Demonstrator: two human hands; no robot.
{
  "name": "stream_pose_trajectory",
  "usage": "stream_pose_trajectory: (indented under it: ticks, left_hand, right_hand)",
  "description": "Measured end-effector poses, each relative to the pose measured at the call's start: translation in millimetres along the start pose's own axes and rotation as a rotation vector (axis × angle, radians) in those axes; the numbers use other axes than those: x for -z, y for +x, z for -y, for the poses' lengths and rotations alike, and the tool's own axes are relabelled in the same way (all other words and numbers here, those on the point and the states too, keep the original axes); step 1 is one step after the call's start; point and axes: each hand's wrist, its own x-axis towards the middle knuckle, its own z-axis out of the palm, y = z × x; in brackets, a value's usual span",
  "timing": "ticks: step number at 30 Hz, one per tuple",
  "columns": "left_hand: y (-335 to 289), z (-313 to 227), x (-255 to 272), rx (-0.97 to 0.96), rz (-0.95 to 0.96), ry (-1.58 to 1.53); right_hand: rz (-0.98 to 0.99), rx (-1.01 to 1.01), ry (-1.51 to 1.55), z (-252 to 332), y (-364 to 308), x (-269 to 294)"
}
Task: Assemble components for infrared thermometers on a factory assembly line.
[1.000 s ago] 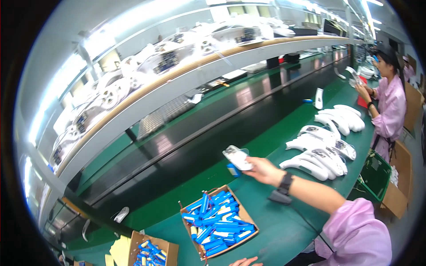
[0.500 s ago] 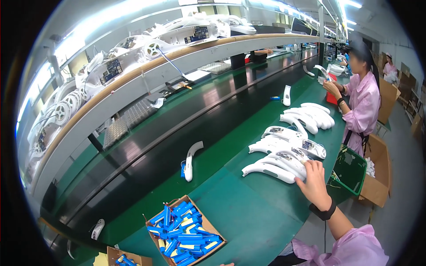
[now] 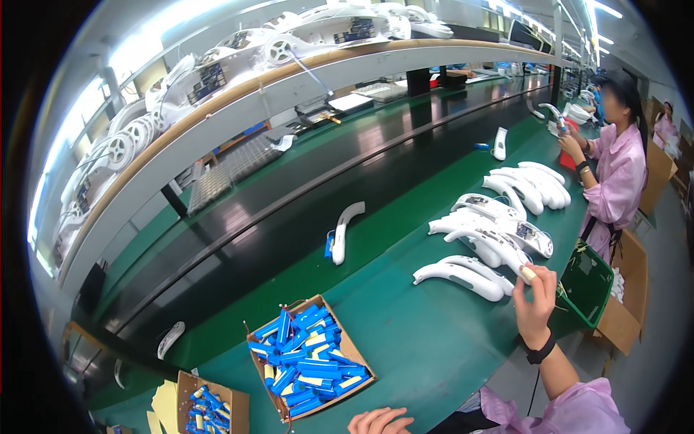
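My right hand [image 3: 536,307], with a yellow cover on one fingertip, is closed on the near end of a white curved handle housing [image 3: 493,244] whose top side shows dark electronics. Just in front of it, more white curved housings [image 3: 463,278] lie side by side on the green table. Beyond the held one is a pile of half shells, some with circuit boards [image 3: 531,233]. At the lower edge my left hand [image 3: 379,422] shows only its fingers, loosely bent and slightly apart, with nothing visible in them. It is nearest to a cardboard box [image 3: 361,359] of blue battery packs.
A smaller box [image 3: 242,416] of blue packs stands at lower left. A single white housing with a blue pack [image 3: 340,235] lies toward the dark conveyor [image 3: 289,210]. A shelf of white parts [image 3: 325,69] runs above. A co-worker [image 3: 614,166] stands right, behind a green crate [image 3: 589,282].
My right hand has closed on a housing and drawn it apart from the two nearest ones. My left hand has come further into view at the bottom. The whole view has shifted.
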Motion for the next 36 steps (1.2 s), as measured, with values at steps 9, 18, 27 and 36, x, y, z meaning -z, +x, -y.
stream_pose_trajectory:
  ticks: [9, 18, 27, 36]
  left_hand:
    - [-8.0, 8.7, 12.5, -0.061, -0.166, 0.323]
    - [-24.1, 34.6, 31.2, 0.176, 0.187, 0.319]
    - [-35.9, 39.2, 16.8, 0.22, 0.205, 0.229]
    - [-31.4, 38.9, 17.3, 0.183, 0.202, 0.163]
  right_hand:
    - [0.201, 0.414, 0.698, 51.7, -48.0, 25.7]
    - [0.809, 0.475, 1.301, 150.5, -9.6, -25.7]
    - [0.851, 0.562, 0.861, 254.8, 2.1, -110.9]
    - [1.064, 0.024, 1.167, 222.0, 24.9, -82.8]
